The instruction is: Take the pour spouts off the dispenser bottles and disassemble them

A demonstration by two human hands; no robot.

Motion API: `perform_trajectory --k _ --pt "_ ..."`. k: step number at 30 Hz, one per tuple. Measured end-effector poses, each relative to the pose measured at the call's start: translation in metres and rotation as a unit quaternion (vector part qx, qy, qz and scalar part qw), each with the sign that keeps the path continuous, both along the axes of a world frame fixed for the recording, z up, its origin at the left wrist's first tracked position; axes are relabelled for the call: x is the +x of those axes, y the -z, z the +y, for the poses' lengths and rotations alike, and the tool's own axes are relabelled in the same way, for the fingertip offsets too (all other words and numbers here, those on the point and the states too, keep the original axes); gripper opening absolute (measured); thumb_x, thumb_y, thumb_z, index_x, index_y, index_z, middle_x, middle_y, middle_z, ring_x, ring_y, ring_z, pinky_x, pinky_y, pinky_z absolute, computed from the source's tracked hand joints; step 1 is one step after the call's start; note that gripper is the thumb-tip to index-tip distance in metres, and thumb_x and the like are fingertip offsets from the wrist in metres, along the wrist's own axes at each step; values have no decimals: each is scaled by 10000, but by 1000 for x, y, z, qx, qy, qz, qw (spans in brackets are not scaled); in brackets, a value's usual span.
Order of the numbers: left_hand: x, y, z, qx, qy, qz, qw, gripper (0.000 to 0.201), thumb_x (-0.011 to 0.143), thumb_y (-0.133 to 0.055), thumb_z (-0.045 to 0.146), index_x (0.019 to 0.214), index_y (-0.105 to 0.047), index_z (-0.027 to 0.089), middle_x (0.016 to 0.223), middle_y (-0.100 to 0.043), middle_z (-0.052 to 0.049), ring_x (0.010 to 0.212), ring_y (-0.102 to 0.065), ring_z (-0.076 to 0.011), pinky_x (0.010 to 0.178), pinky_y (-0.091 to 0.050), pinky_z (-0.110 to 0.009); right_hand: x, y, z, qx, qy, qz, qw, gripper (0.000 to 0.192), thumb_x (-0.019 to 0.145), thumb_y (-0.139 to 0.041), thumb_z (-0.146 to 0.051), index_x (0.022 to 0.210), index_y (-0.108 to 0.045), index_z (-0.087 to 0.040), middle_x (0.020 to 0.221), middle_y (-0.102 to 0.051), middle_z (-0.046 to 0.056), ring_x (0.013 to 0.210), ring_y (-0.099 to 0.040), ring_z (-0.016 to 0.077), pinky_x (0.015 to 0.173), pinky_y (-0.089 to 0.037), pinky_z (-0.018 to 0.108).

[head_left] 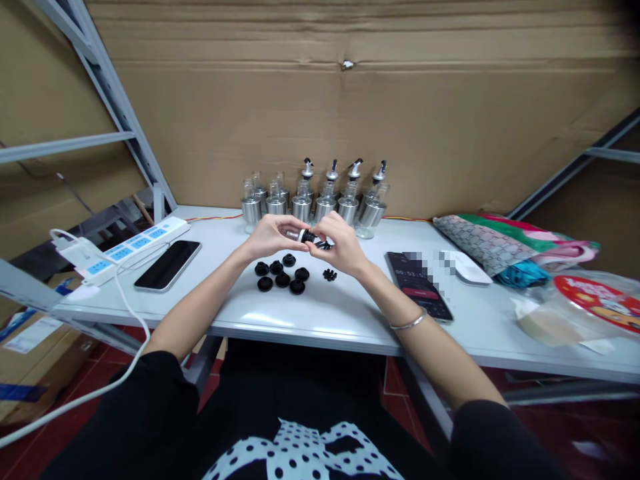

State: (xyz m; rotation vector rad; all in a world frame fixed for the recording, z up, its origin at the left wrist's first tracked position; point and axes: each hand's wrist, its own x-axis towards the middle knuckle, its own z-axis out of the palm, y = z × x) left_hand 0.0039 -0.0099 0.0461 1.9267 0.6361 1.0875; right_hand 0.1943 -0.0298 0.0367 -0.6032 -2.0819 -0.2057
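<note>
Above the middle of the table, my left hand (273, 237) is closed around a bottle pourer (305, 235) with a pale metallic body and a black end. My right hand (343, 243) pinches at the black end, though its fingertips partly hide what they grip. Several round black stoppers (283, 279) lie on the table below my left hand. A small cluster of tiny black pieces (329, 274) sits below my right hand, and more black parts (324, 245) show by its fingers. Behind my hands stand glass bottles with metal sleeves (301, 207), several with pourers (355, 170) on top.
At left are a power strip (135, 247) with a white cable and a black phone (168, 266). To the right lie another phone (419, 287), a white mouse (467, 268), a patterned bag (485, 243) and a plastic package (590, 307). Cardboard (280, 100) backs the white table (280, 317).
</note>
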Motion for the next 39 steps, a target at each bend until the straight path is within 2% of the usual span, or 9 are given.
perform_trajectory --k 9,12,15,17,21,24,27,31,39 --pt "-6 -2 8 -60 2 45 997 467 427 -882 266 839 -728 108 761 -700 -44 733 -642 -149 690 -542 -267 0 -4 -6 72 79 -165 980 152 895 -483 -245 757 -528 -198 702 -537 40 766 -442 204 678 -317 344" --pt "-6 2 11 -64 2 49 997 485 428 -884 279 852 -721 109 757 -694 -42 740 -642 -158 687 -541 -281 1 -5 -8 59 84 -163 981 141 886 -492 -235 759 -536 -193 726 -563 48 798 -471 211 714 -326 358" --pt "-2 8 14 -55 -1 18 998 519 477 -872 333 907 -692 104 798 -690 -53 737 -646 -160 664 -547 -289 5 -2 -5 -58 75 -89 991 52 819 -567 -225 856 -551 -192 752 -570 30 801 -501 204 716 -351 352" --pt "1 12 14 -7 -27 -13 1000 518 516 -861 365 922 -667 107 854 -687 -64 779 -652 -165 693 -552 -295 9 -1 -1 -187 41 -8 981 207 770 -626 -266 942 -536 -197 796 -579 17 793 -529 188 695 -380 329" --pt "7 18 11 180 -83 -20 980 417 626 -817 373 922 -647 134 931 -674 -68 872 -635 -158 801 -529 -299 10 -2 3 -399 -34 162 902 304 754 -633 -435 903 -524 -194 797 -602 12 730 -567 155 655 -422 295" --pt "11 21 7 293 -78 12 953 314 724 -756 329 961 -643 156 944 -672 -65 883 -621 -152 789 -513 -285 5 -2 0 -473 -59 207 855 313 752 -627 -471 855 -536 -190 691 -604 -6 628 -548 128 594 -410 273" --pt "11 21 6 335 -73 34 939 272 742 -743 304 951 -648 158 874 -661 -48 823 -611 -143 734 -500 -261 -1 2 0 -500 -105 212 833 327 703 -675 -462 802 -506 -200 658 -611 -21 586 -539 116 549 -397 253" --pt "5 18 11 304 -70 75 947 292 718 -758 335 927 -666 154 838 -645 -47 779 -606 -146 699 -491 -252 -6 11 4 -449 -144 217 855 320 688 -680 -420 755 -452 -206 720 -627 -13 632 -572 126 593 -435 267" --pt "-5 4 12 204 -58 84 974 351 630 -804 360 859 -660 136 819 -625 -42 757 -608 -140 717 -524 -270 -10 8 -4 -220 -31 72 972 112 826 -542 -251 785 -446 -211 778 -608 21 685 -584 151 645 -460 282"
